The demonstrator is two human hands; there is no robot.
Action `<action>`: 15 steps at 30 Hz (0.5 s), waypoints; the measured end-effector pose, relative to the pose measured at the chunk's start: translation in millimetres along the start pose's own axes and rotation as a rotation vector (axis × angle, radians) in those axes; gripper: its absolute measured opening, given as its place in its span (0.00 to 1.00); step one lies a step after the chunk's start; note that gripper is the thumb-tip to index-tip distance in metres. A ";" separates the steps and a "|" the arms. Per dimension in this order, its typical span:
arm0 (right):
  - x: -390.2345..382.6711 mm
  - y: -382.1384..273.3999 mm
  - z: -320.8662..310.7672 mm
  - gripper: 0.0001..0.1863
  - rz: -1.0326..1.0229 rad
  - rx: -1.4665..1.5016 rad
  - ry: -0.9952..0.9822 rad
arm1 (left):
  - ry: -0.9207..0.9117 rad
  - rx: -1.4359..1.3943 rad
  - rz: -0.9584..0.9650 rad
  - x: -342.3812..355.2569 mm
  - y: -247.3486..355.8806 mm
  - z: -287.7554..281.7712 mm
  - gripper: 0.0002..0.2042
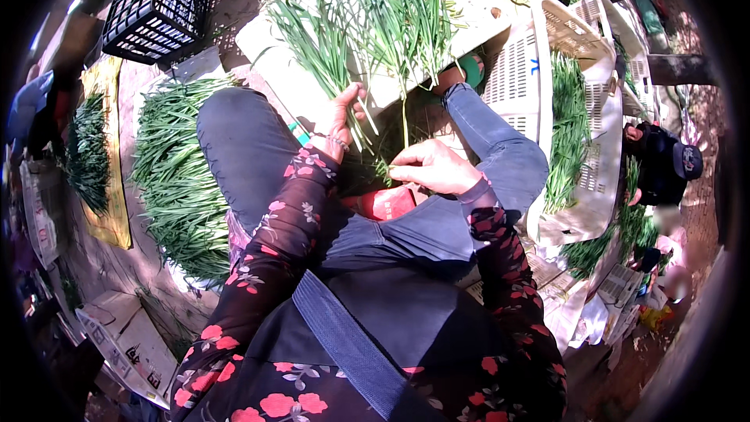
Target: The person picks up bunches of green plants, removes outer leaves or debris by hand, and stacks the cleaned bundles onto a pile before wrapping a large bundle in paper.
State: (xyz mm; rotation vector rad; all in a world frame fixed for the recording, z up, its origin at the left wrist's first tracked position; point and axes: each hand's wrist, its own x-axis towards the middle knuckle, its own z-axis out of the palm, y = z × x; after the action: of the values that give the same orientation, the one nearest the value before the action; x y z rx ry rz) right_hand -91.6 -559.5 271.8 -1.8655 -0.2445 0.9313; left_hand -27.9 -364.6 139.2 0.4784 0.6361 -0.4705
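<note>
My left hand (341,119) is closed round the lower ends of a bunch of garlic chives (316,31), its pale stems poking out below the fingers. The long leaves fan across a white board (262,43) in front of my knees. Beside it, a looser pile of chives (402,12) lies on the same board. My right hand (437,167) is over my lap, thumb and index finger pressed together beside small green scraps (381,166). A single pale stem (405,121) hangs from the pile toward these fingertips; whether they grip it is unclear.
A large heap of chives (180,180) lies left of my knee, with a darker bunch (87,152) on a yellow sack (117,219). A black crate (160,8) stands far left. White crates (512,82) with chives stand right, near another person (664,160). A red object (387,203) is between my legs.
</note>
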 end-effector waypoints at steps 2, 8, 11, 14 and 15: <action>-12.0 -14.5 -16.6 0.21 0.314 -0.057 -0.323 | -0.003 -0.069 0.014 -4.0 3.3 1.4 0.06; 37.8 18.9 -18.9 0.22 0.275 0.610 0.105 | -0.260 -0.121 -0.020 -23.0 -0.2 22.1 0.07; 67.9 28.1 14.3 0.10 0.133 0.833 0.237 | -0.237 -0.043 -0.067 -23.9 -1.1 13.7 0.08; 77.1 36.2 31.8 0.07 0.117 0.994 0.431 | -0.204 -0.088 -0.103 -5.4 -6.0 -7.5 0.09; 78.5 39.9 33.0 0.08 0.108 0.968 0.505 | -0.134 -0.189 -0.110 -1.2 -10.7 -4.4 0.09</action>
State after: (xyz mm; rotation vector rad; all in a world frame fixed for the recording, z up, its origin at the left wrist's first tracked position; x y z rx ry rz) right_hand -69.9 -513.8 192.6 -1.1349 0.5397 0.4645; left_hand -36.6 -370.3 134.0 0.2311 0.5734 -0.5360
